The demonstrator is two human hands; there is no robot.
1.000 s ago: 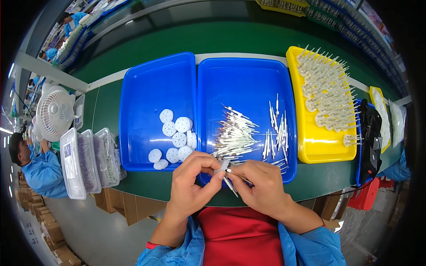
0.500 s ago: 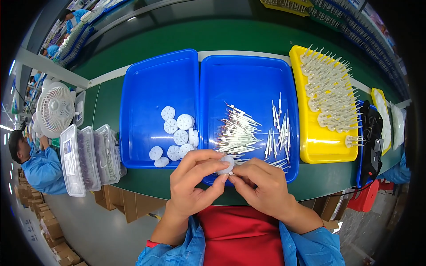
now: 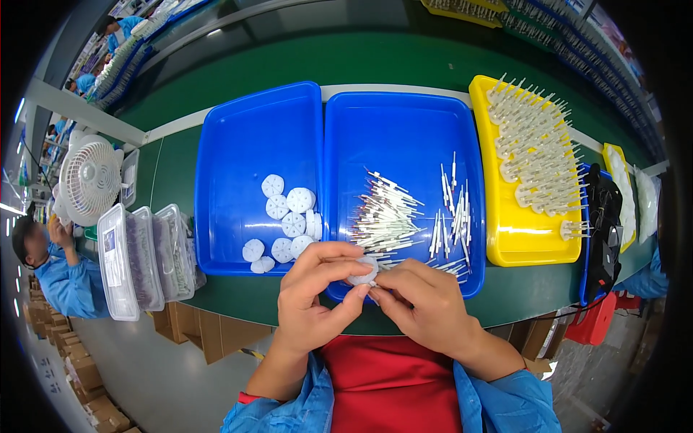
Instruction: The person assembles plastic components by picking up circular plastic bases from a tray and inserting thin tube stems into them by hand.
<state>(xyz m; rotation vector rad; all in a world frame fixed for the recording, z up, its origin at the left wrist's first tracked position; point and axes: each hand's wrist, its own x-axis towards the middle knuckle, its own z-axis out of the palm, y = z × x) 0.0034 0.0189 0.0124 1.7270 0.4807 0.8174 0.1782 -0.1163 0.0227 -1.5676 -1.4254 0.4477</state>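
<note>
In front of me, over the near edge of the middle tray, my left hand pinches a round white plastic disc between thumb and fingers. My right hand is closed against the disc's right side, thumb and fingertips together. A tiny white piece shows at those fingertips, too small to name. The blue tray behind my hands holds thin white sticks with dark tips, some in a heap and some loose at the right. Similar segmented white discs lie in the left blue tray.
At right, a yellow tray bears rows of discs with sticks standing in them, beside a black bag. Clear plastic boxes and a white fan stand at left. A person in blue sits beyond them.
The disc has tilted and moved slightly left in my fingers, with my hands otherwise nearly still. At far left, the other person's hand has risen toward the head.
</note>
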